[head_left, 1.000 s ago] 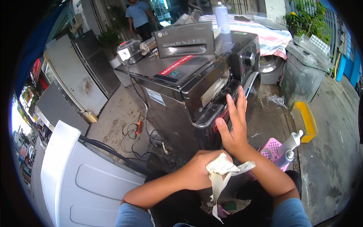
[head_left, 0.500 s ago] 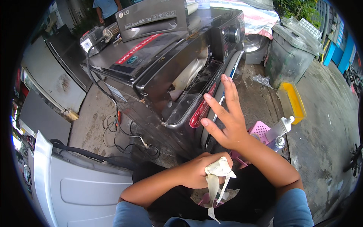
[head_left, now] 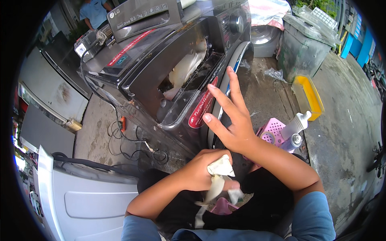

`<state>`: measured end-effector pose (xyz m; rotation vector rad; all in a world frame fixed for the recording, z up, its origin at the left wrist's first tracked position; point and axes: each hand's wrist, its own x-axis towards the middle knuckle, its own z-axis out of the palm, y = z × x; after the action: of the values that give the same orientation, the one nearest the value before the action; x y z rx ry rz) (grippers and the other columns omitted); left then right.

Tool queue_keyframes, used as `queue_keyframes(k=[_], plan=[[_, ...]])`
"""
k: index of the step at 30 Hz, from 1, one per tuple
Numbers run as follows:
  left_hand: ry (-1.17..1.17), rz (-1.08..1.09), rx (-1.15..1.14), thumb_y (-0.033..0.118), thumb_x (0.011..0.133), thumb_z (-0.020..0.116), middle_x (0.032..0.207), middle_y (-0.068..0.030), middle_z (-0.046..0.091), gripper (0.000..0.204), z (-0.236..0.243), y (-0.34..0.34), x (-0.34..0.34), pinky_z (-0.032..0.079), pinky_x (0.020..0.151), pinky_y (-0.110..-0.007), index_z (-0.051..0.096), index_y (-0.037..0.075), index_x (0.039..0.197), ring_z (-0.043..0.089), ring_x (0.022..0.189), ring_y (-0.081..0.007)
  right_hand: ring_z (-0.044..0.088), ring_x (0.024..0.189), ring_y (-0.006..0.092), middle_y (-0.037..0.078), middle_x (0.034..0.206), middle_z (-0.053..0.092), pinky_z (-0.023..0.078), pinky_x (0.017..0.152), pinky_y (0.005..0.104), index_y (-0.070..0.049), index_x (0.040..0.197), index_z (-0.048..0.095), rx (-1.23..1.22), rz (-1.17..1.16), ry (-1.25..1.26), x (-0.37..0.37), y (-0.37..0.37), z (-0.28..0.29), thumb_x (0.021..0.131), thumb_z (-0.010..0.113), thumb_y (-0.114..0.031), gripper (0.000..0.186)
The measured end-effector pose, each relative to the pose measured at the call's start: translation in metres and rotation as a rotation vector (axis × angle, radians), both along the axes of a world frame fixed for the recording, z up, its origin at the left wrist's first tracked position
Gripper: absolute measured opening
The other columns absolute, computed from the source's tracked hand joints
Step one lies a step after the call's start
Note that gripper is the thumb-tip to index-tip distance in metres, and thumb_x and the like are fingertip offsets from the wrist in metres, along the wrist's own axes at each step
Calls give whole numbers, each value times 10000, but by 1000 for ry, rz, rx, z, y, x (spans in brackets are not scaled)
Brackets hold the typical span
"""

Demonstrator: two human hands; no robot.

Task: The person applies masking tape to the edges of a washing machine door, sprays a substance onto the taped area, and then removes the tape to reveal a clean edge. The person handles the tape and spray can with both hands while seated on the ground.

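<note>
My left hand (head_left: 200, 172) is closed around a crumpled cream rag (head_left: 220, 165), whose loose strips hang below the fist and are blurred. Above and to the right, my right hand (head_left: 236, 127) is raised with its fingers spread and nothing in it. It appears in front of the open round door (head_left: 238, 60) of a dark washing machine (head_left: 150, 102); I cannot tell whether the fingers touch the machine. The machine's upper front has a long open cavity with a pale, stained part (head_left: 187, 68) inside. A dark detergent drawer panel (head_left: 144, 20) rests on its top.
A pink perforated basket (head_left: 274, 127) stands at the right with a white bottle (head_left: 295, 125) and a spray can (head_left: 291, 143). Beyond are a yellow bin (head_left: 309, 98) and a grey wheeled bin (head_left: 303, 48). Cables (head_left: 128, 140) lie left; a white appliance panel (head_left: 92, 205) is near.
The whole view has shifted, so the machine sits further left and higher. The rag's strips have swung to the left. Both hands keep nearly the same pose.
</note>
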<state>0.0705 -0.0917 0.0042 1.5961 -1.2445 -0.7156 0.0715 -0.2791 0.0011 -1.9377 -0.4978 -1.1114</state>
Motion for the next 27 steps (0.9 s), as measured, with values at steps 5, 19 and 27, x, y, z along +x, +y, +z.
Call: queue_keyframes(k=[5,19,27], plan=[[93,10,-109,100,880,825,925,-84,756,257,-13,-5,-7,577,805,-346,584,23,923,751,866,-198,213,1570,506,341,1694,168,191,1249,569,-101,1471,600,-1,11,1,0,3,2,947,744,-241,561],[6,-116,99,277,718,973,891,-90,659,916,-4,5,-12,509,766,-389,421,147,1437,645,811,-239,218,1569,507,323,1698,181,218,1229,596,-122,1453,615,-20,-35,-8,2,7,2,938,759,-251,550],[124,-189,212,290,610,1035,991,-108,671,1041,10,10,-2,497,815,-383,400,115,1417,632,911,-221,254,1554,506,334,1688,196,247,1219,585,-104,1439,621,-7,-49,-4,-2,7,13,932,756,-239,542]])
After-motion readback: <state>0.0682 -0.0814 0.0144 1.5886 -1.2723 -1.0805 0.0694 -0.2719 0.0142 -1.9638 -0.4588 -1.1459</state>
